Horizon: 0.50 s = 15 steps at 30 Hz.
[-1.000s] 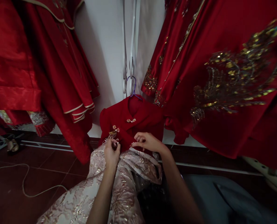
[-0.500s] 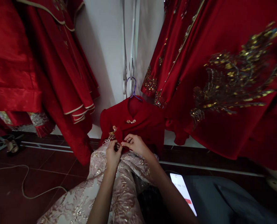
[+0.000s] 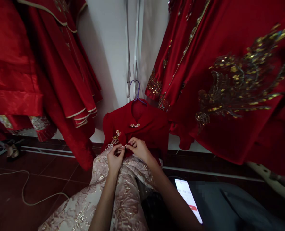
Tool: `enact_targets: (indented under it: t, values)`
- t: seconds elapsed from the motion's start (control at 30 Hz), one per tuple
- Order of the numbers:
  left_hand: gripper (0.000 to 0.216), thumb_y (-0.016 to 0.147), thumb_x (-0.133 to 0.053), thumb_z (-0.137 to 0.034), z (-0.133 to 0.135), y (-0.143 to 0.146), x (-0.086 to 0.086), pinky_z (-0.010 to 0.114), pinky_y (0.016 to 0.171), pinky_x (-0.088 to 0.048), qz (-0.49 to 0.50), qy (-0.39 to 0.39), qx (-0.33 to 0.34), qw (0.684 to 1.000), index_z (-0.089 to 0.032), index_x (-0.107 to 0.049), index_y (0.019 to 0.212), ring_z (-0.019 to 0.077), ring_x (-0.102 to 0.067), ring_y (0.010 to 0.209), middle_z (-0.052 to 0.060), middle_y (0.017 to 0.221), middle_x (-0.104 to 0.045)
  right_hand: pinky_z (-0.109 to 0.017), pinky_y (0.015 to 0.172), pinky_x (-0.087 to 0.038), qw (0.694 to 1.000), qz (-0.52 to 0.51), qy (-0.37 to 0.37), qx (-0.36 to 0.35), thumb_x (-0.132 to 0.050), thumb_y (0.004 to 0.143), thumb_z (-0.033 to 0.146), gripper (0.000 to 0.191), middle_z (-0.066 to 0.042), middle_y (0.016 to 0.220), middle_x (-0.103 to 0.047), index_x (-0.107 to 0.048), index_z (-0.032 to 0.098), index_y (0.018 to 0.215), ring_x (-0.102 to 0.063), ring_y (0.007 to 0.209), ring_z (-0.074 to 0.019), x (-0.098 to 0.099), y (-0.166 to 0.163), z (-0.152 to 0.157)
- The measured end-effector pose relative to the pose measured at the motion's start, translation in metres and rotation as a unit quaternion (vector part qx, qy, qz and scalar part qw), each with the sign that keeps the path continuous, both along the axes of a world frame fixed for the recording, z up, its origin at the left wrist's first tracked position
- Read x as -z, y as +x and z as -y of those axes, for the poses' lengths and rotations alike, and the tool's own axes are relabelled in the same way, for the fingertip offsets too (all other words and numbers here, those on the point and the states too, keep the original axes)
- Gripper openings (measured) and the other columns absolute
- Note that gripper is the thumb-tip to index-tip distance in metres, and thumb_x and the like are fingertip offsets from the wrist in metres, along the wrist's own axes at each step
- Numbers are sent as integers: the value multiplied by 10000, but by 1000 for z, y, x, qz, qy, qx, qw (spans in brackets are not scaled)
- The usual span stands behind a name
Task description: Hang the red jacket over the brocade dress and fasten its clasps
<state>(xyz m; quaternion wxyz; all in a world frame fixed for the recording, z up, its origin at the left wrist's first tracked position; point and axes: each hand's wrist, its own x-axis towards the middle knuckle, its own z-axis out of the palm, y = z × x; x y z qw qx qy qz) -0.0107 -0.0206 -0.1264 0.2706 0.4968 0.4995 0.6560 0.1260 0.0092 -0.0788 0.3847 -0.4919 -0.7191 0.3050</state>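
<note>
A red top [image 3: 149, 125] hangs on a purple hanger [image 3: 137, 91] in front of me. At its lower front my left hand [image 3: 115, 158] and my right hand [image 3: 140, 149] meet, thumbs and fingertips pinched. Between them shows a small pearly beaded clasp [image 3: 126, 146], partly covered by the fingers. Above it a similar beaded clasp [image 3: 135, 125] sits near the neckline. A gold beaded ornament with hanging strands [image 3: 115, 138] is to the left of my hands. Below, the pale pink and gold brocade skirt [image 3: 128, 205] spreads under my wrists.
Red garments [image 3: 60, 64] hang at the left, and a red gown with gold sequins [image 3: 240, 77] hangs close at the right. A lit phone [image 3: 188, 202] lies on a dark grey surface [image 3: 219, 205]. A pale cable [image 3: 24, 189] runs over the tiled floor, with shoes [image 3: 12, 150] beyond.
My left hand has shifted slightly left, its fingers closing to a pinch nearer the right fingertips. The right hand stays nearly in place. The top and hanger have hardly moved.
</note>
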Motion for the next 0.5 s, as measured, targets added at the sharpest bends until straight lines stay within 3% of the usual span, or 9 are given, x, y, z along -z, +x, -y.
enact_targets:
  t: [0.5]
  values:
    - [309, 652, -689, -320, -1, 0, 2, 277, 660, -558, 5, -19, 4, 1000, -127, -677, 893, 160, -658, 700, 63, 791, -699, -242, 633, -479, 1000, -2, -3, 8, -672, 705, 310, 186, -47, 783, -674, -626, 161, 807, -604, 677, -129, 0, 2, -2]
